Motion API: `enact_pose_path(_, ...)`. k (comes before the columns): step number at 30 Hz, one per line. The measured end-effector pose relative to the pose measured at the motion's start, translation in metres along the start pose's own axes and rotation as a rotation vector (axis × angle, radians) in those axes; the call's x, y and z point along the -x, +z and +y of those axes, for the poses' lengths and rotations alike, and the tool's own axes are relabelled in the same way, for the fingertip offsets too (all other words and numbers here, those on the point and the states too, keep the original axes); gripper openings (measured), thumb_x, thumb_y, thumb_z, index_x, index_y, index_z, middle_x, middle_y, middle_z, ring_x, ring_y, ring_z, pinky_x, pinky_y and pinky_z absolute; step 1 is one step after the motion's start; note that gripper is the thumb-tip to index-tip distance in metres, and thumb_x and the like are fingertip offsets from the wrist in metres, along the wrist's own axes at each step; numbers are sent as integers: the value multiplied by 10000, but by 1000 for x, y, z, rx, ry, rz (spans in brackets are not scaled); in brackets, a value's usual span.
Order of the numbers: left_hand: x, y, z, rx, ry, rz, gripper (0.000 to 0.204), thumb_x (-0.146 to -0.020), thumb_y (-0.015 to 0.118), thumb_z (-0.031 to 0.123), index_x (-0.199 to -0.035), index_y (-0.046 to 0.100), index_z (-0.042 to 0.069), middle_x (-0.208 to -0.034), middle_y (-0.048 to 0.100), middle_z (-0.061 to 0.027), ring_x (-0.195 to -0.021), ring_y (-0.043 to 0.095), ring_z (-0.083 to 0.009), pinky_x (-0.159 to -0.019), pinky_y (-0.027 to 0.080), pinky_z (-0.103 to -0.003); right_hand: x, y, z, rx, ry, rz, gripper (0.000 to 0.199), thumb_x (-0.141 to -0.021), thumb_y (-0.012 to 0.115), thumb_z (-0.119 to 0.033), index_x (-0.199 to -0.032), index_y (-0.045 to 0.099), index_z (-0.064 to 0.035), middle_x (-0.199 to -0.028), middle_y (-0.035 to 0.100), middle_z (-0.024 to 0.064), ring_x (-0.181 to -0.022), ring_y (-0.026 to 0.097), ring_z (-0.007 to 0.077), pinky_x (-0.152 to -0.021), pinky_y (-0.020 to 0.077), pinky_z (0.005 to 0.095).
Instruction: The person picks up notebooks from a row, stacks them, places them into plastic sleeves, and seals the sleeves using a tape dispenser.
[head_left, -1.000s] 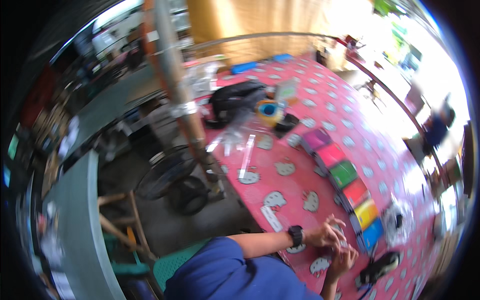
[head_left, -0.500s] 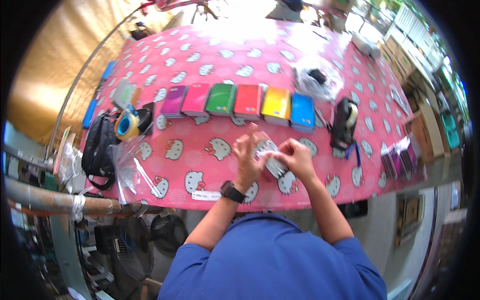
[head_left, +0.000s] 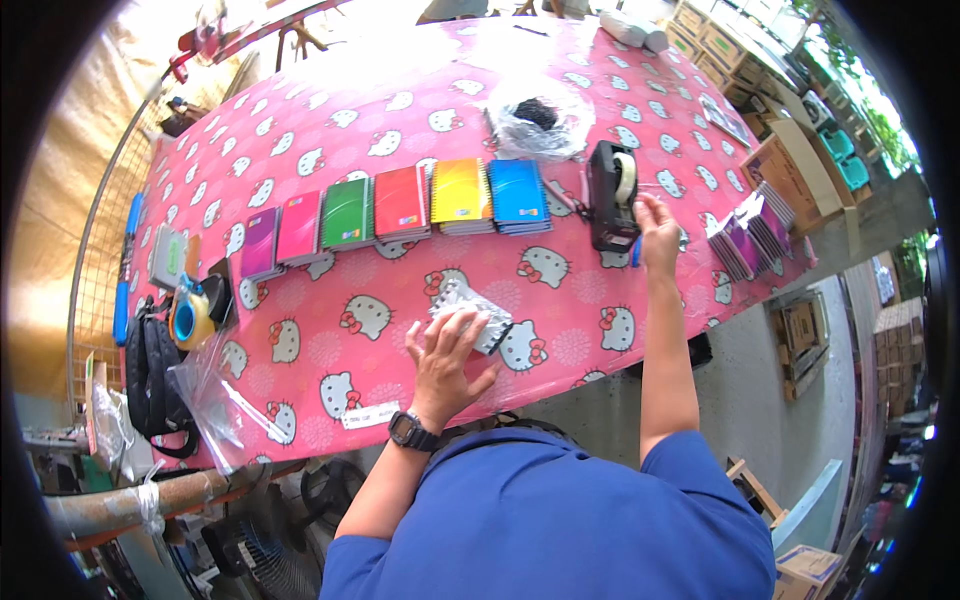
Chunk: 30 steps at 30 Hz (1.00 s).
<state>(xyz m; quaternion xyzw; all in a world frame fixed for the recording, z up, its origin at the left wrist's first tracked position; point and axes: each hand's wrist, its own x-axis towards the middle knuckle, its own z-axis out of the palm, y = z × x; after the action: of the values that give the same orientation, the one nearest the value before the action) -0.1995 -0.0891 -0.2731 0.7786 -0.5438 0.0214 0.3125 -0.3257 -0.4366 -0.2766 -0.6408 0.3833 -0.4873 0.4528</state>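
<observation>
A small packet in crinkled clear plastic [head_left: 490, 325] lies on the pink patterned tablecloth [head_left: 400, 290] in front of me. My left hand [head_left: 447, 362] rests on its near left side, fingers spread and stretched out, a dark watch on the wrist. Out to the right, my right hand [head_left: 658, 238] is beside a black tape dispenser [head_left: 606, 195] with a roll of tape [head_left: 625, 180] in it. Its fingers are pressed together near the roll; whatever is between them is too small to make out.
Spiral notebook stacks stand in a row: purple [head_left: 262, 240], pink [head_left: 300, 225], green [head_left: 348, 212], red [head_left: 402, 200], yellow [head_left: 461, 193], blue [head_left: 520, 193]. Behind them lies a clear bag with black contents [head_left: 535, 115]. More purple notebooks [head_left: 752, 235] sit right; a black bag [head_left: 155, 385] and tape rolls [head_left: 188, 318] left.
My right hand has left the packet and reached right to the tape dispenser. The left hand has lowered onto the packet, palm down. The whole view has shifted.
</observation>
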Motion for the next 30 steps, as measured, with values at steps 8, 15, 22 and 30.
enact_pose_path(8, 1, 2, 1, -25, -24, -44, 670, -652, 728, 388, -1259, 522, 195, -1376, 404, -48, -1301, 312, -238, -1044, 149, -505, -59, -32, 68, 616, 219, -193, 551, -771, 551, -633, -912, 710, -125, -838, 693, 88, -1071, 553, 275, -1002, 264, 537)
enact_pose_path(15, -3, -1, 4, -27, -33, -57, 688, -637, 737, 358, -1270, 514, 207, -1418, 370, -67, -1317, 301, -248, -1048, 143, -496, -41, -26, 56, 601, 304, -168, 407, -745, 690, -471, -996, 695, -151, -1071, 643, 82, -1135, 405, 328, -968, 242, 587)
enact_pose_path(22, -1, -8, 6, -15, -80, -105, 676, -647, 732, 316, -1278, 508, 223, -1427, 361, -34, -1320, 300, -230, -1051, 138, -499, 52, -33, 64, -192, 516, -19, 136, -843, 661, -183, -853, 599, -63, -705, 583, -1, -499, 430, 49, -430, 328, 208)
enact_pose_path(30, 1, -11, -2, 16, -63, -70, 719, -590, 732, 256, -1273, 508, 261, -1458, 300, -35, -1307, 306, -206, -1044, 165, -501, 61, 78, -71, -283, 482, -1117, 199, -833, 663, -232, -781, 572, -63, -621, 491, -30, -500, 413, 61, -440, 315, 216)
